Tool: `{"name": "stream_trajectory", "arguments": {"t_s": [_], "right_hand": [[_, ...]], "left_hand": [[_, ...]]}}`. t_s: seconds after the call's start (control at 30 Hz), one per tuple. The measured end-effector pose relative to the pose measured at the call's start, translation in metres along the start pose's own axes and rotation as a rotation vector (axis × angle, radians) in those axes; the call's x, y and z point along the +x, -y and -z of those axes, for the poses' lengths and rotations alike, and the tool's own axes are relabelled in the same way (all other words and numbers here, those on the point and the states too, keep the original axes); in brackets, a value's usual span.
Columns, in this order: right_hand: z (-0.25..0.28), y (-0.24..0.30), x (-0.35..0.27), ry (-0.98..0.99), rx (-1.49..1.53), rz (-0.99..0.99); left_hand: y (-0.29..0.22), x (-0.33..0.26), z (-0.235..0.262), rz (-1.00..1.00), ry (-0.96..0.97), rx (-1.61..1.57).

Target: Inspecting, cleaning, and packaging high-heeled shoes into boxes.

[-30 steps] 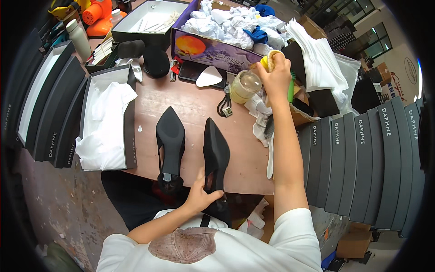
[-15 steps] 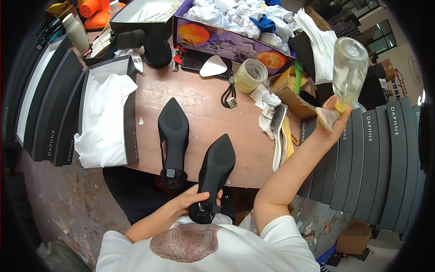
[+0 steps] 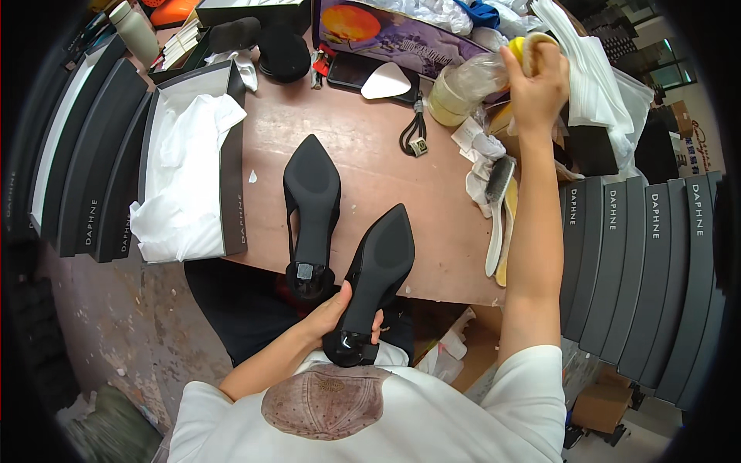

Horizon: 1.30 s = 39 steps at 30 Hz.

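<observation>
Presently, our left fingers [image 3: 340, 302] grip a shoe [image 3: 384, 251], our right fingers [image 3: 549, 65] a bottle [image 3: 485, 76]; at left, a box [image 3: 234, 170] holds white paper [image 3: 189, 170], the far carton [image 3: 409, 50] crumpled wads [image 3: 432, 15].

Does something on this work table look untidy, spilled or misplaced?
A small white scrap lies loose on the tabletop, like litter, and white paper hangs untidily over the edge of the open box. I see no spill.

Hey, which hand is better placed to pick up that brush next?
Likely your right hand: the brush lies nearer to it. Your left hand is farther off and holds a black shoe. The right would first need to put down the clear bottle.
</observation>
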State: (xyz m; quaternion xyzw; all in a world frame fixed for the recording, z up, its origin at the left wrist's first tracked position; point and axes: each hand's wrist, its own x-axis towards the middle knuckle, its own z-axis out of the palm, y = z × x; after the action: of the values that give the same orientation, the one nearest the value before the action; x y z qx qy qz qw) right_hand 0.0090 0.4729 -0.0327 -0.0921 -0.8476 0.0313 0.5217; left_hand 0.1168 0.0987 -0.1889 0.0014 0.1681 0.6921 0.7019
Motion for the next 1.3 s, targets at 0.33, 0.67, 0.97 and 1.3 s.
{"name": "stream_trajectory", "arguments": {"t_s": [0.33, 0.67, 0.97, 1.3], "right_hand": [[0.068, 0.05, -0.052, 0.345, 0.259, -0.468], [0.11, 0.163, -0.159, 0.846, 0.56, -0.254], [0.075, 0.131, -0.179, 0.83, 0.474, -0.373], [0.084, 0.128, -0.188, 0.737, 0.536, -0.428]], "left_hand": [[-0.005, -0.014, 0.008, 0.087, -0.091, -0.009], [-0.01, -0.008, 0.001, 0.055, -0.096, 0.268], [-0.003, -0.022, -0.007, 0.028, -0.222, 0.28], [-0.008, -0.016, -0.004, 0.033, -0.201, 0.212]]}}
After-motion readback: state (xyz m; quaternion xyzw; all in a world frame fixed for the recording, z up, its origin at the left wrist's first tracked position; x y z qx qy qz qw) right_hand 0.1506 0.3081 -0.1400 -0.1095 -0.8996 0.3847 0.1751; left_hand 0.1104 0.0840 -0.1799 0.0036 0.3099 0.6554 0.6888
